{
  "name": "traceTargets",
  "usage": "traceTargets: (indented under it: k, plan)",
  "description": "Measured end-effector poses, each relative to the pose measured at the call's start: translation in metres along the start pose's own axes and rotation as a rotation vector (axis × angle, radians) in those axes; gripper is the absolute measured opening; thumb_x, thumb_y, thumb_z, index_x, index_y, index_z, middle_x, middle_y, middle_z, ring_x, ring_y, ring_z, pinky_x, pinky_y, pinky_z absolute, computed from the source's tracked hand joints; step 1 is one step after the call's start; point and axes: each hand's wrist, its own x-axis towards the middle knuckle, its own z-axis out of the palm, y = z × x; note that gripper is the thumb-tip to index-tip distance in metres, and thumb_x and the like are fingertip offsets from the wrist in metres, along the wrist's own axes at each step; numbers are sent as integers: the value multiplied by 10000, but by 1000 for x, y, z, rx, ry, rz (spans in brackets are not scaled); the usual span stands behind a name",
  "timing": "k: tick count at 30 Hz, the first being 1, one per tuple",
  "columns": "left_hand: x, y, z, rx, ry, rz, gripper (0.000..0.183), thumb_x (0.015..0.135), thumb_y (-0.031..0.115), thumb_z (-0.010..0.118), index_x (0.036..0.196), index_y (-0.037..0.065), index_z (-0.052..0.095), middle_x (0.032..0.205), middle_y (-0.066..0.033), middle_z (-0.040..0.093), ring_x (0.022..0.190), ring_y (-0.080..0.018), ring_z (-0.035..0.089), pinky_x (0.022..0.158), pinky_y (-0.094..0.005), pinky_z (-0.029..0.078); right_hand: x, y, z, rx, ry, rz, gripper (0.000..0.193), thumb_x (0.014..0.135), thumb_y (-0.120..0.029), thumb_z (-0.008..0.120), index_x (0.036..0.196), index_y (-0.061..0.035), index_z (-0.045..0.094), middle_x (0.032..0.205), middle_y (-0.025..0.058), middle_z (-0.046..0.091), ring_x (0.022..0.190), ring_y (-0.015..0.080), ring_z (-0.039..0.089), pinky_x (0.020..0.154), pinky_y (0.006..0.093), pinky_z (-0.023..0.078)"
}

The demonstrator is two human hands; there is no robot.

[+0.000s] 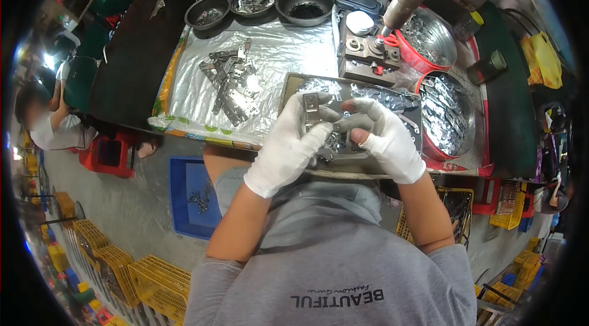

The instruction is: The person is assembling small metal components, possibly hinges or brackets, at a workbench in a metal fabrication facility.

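My left hand [285, 151], in a white glove, grips a metal bracket [311, 105] upright between thumb and fingers. The bracket is a narrow silver strip with a hole near its top; its lower part is hidden by my fingers. Close by on its right is my right hand [389, 142], gloved with bare thumb and fingertip showing. Its fingers are curved and apart, near the left hand's fingertips, and no part shows clearly in them. Both hands are over a shallow tray [288, 89] of small metal parts.
Behind the tray stands a press [402, 7] above a metal die block [368, 56]. Red-rimmed bowls of metal parts [445, 117] sit at right. Loose metal strips [233, 83] lie on silver sheeting [190, 93] at left, below dark bowls [304, 16]. A blue bin [178, 203] is on the floor.
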Motion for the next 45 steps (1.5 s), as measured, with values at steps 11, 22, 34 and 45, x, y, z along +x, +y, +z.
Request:
traceTargets:
  k: [11, 22, 34, 45]
  plan:
    - [-4, -2, -4, -11, 10, 6, 378, 927, 33, 564, 1283, 9, 439, 1072, -85, 627, 816, -92, 601, 627, -206, 511, 0, 6, 15, -361, 215, -201, 426, 798, 28, 728, 1191, 8, 564, 912, 60, 697, 759, 66, 598, 685, 212, 477]
    - [-11, 7, -38, 10, 305, 69, 445, 907, 106, 622, 1293, -30, 449, 1042, -113, 657, 869, -131, 636, 654, -233, 557, -1, 45, 12, -1418, 158, -624, 117, 688, -81, 697, 796, -124, 706, 721, 45, 596, 757, 270, 579, 672, 387, 482]
    - [-8, 4, -19, 78, 284, -61, 402, 933, 75, 582, 1300, -7, 439, 1052, -92, 646, 879, -104, 607, 663, -238, 548, 1, 24, 14, -1149, 469, -795, 224, 673, -35, 751, 845, -108, 627, 848, 57, 602, 877, 288, 566, 759, 394, 460]
    - [-6, -16, 3, 143, 155, 89, 392, 923, 43, 572, 1291, -20, 454, 1114, -96, 613, 982, -122, 595, 803, -268, 511, 14, 16, 21, -1233, 379, -925, 238, 642, -54, 758, 848, -130, 666, 877, 37, 608, 868, 282, 563, 739, 407, 455]
